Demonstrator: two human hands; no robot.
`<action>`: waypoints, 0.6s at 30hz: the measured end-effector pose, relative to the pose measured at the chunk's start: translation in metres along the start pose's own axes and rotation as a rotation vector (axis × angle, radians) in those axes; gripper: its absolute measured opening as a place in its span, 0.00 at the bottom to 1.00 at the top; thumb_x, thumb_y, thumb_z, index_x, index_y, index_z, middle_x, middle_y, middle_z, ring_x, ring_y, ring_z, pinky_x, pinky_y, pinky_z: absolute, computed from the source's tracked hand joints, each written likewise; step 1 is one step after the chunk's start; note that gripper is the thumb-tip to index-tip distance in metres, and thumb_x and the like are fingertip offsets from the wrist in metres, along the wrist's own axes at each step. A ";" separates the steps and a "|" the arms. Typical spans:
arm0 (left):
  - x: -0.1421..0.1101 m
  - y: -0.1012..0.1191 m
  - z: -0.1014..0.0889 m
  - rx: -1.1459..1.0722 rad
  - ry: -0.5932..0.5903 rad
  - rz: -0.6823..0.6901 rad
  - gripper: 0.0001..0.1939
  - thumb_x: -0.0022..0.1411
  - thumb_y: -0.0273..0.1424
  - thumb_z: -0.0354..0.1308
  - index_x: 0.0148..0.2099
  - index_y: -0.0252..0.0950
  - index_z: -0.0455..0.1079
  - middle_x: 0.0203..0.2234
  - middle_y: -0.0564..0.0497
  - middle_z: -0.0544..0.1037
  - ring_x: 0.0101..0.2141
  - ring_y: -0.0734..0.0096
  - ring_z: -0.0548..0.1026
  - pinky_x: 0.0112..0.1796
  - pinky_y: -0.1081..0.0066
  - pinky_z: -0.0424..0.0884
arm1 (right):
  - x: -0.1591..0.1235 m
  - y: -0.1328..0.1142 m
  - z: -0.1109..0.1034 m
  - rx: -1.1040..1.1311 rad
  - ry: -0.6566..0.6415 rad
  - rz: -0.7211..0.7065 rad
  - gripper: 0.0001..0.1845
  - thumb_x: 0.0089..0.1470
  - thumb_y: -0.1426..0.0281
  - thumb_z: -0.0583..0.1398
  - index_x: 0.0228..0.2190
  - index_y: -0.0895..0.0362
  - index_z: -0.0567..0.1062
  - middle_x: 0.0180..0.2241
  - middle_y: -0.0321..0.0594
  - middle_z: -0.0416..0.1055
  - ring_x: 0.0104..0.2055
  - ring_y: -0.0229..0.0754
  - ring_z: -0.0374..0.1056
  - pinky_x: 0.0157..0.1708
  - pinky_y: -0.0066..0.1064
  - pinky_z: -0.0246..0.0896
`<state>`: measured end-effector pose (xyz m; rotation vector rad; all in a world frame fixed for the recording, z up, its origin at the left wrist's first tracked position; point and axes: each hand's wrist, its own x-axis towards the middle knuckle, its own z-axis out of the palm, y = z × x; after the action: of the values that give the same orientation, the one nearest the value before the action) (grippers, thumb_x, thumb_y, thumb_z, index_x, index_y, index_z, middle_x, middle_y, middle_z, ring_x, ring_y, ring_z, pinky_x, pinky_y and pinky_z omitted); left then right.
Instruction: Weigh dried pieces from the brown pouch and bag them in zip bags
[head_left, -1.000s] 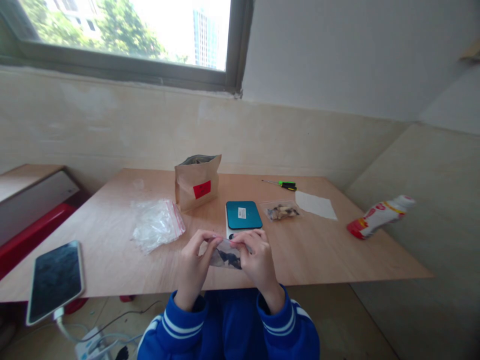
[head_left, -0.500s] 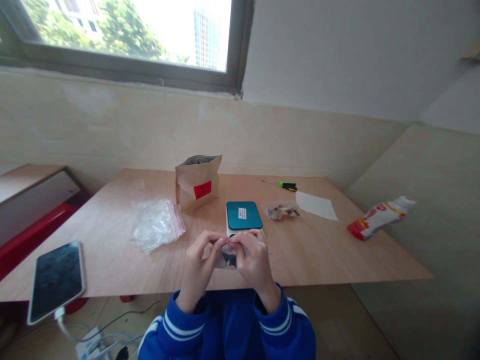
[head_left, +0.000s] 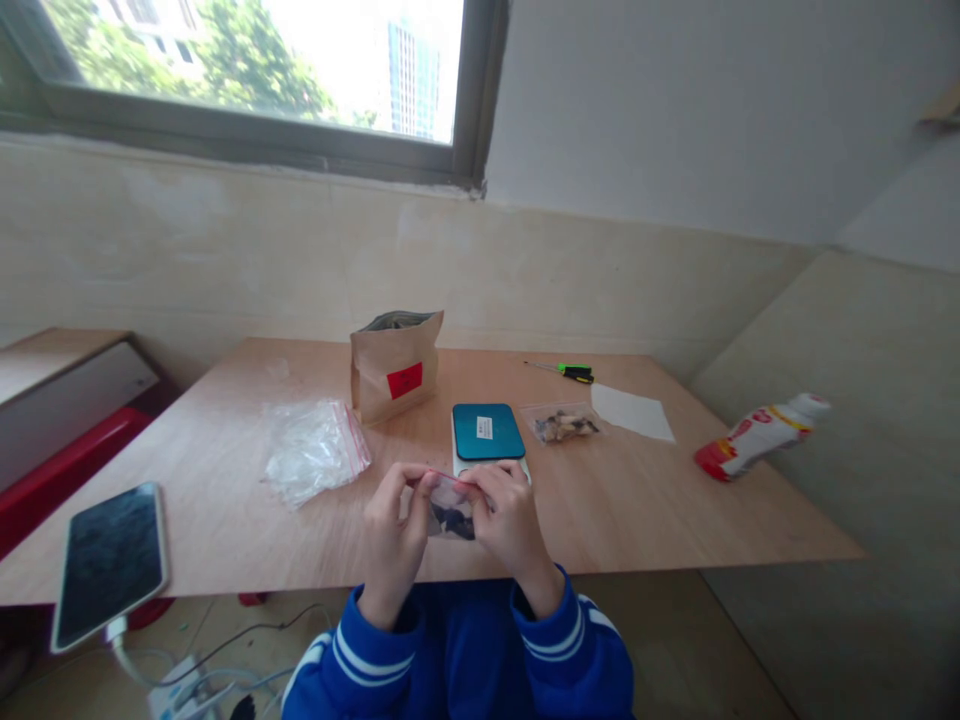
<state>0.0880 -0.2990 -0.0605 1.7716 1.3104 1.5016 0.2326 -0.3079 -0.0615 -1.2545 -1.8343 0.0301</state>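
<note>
Between my hands is a small clear zip bag (head_left: 452, 515) with dark dried pieces inside and a red strip along its top. My left hand (head_left: 397, 520) pinches the top edge near its left end, thumb and fingers closed. My right hand (head_left: 508, 512) pinches the same edge further right, its thumb in front of the bag. Just beyond the hands sits a small scale (head_left: 489, 433) with a blue-green top and a white label; my fingers cover its near edge. Right of the scale lies another clear bag (head_left: 564, 424) holding brown and dark dried pieces.
A brown paper pouch (head_left: 394, 372) stands open behind a pile of clear zip bags (head_left: 315, 452). Screwdrivers (head_left: 574, 373), white paper (head_left: 634, 413) and a tilted bottle (head_left: 761, 437) are to the right. A tablet (head_left: 112, 560) with a cable overhangs the front left edge.
My left hand has slid left along the bag's top, away from my right hand. More of the red strip and the dark contents now shows. The other things are where they were.
</note>
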 end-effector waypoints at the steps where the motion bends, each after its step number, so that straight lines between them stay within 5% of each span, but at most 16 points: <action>1: 0.000 -0.001 -0.001 -0.002 0.012 -0.016 0.09 0.63 0.34 0.52 0.31 0.37 0.67 0.23 0.55 0.73 0.25 0.75 0.71 0.28 0.77 0.66 | -0.001 0.001 0.000 0.004 -0.007 -0.007 0.10 0.61 0.70 0.55 0.28 0.55 0.73 0.27 0.35 0.75 0.31 0.40 0.68 0.37 0.33 0.53; 13: -0.001 -0.006 -0.008 -0.171 0.055 -0.187 0.13 0.62 0.39 0.53 0.30 0.37 0.66 0.22 0.56 0.70 0.25 0.75 0.69 0.28 0.76 0.64 | -0.006 0.014 -0.006 -0.008 -0.007 -0.039 0.10 0.59 0.68 0.57 0.28 0.54 0.76 0.28 0.36 0.77 0.33 0.40 0.70 0.37 0.33 0.54; 18: 0.001 -0.005 -0.010 -0.236 0.067 -0.222 0.13 0.61 0.40 0.55 0.29 0.36 0.67 0.21 0.56 0.69 0.25 0.75 0.68 0.28 0.76 0.63 | -0.007 0.018 -0.009 -0.005 -0.002 -0.061 0.13 0.60 0.74 0.55 0.25 0.55 0.75 0.26 0.34 0.76 0.29 0.38 0.70 0.39 0.35 0.53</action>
<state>0.0765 -0.2978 -0.0610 1.3922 1.2580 1.5304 0.2530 -0.3082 -0.0686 -1.2018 -1.8741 -0.0062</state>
